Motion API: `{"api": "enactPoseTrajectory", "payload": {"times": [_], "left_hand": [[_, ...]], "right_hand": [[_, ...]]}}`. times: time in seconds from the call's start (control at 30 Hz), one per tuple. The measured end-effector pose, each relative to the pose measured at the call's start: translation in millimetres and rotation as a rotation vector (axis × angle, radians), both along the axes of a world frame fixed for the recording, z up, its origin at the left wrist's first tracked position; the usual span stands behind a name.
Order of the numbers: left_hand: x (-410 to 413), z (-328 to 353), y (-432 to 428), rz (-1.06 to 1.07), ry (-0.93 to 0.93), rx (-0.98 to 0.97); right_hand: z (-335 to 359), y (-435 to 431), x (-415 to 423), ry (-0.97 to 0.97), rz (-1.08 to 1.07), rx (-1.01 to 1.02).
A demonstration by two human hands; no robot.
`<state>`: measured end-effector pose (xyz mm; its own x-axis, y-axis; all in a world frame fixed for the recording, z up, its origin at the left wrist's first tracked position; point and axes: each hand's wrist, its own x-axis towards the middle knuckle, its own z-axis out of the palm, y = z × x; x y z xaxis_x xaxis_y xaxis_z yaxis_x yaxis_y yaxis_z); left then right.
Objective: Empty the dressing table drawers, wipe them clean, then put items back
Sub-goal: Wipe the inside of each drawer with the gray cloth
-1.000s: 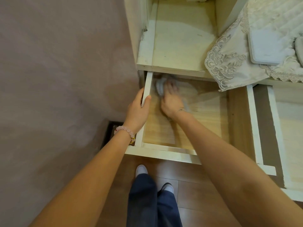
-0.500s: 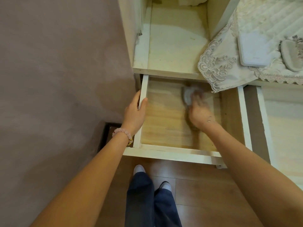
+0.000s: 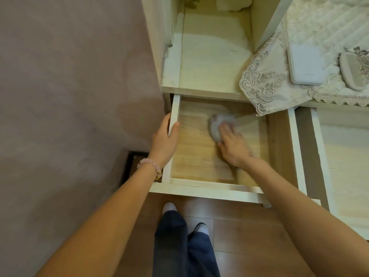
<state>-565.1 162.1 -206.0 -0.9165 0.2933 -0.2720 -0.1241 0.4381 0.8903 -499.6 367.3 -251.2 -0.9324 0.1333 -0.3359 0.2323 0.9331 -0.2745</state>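
Cloth (image 3: pixel 216 124) under right hand (image 3: pixel 233 145), left (image 3: pixel 163 140) gripping drawer (image 3: pixel 203 191)

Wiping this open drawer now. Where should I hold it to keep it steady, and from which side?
Grip the drawer by its left wall's top edge, coming from above on the left: that thin upright board lets a thumb hook inside, fingers outside, as the left hand does, clear of the right hand pressing the cloth.

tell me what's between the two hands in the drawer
Head view: only bare wooden drawer floor lies between the left hand gripping the side wall and the right hand pressing the cloth.
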Motion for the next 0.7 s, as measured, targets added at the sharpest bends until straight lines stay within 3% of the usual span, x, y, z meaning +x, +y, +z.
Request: {"api": "enactPoseTrajectory", "payload": {"times": [0.13, 0.3, 0.4, 0.57, 0.63, 0.7], "left_hand": [[0, 2, 0, -0.004, 0.036, -0.018], [0, 2, -1, -0.028, 0.041, -0.036], [0, 4, -1, -0.029, 0.027, -0.043], [1, 5, 0, -0.027, 0.024, -0.037], [0, 4, -1, -0.025, 0.020, -0.031], [-1, 3, -3, -0.025, 0.021, -0.024]], "right_hand": [[2, -68, -20, 0.020, 0.220, -0.117], [6, -42, -4, -0.022, 0.360, -0.156], [9, -16, 13, -0.047, 0.276, -0.162], [13, 48, 50, -0.085, -0.052, -0.060], [7, 58, 60, -0.089, -0.085, 0.025], [7, 58, 61, -0.103, -0.089, -0.025]]}}
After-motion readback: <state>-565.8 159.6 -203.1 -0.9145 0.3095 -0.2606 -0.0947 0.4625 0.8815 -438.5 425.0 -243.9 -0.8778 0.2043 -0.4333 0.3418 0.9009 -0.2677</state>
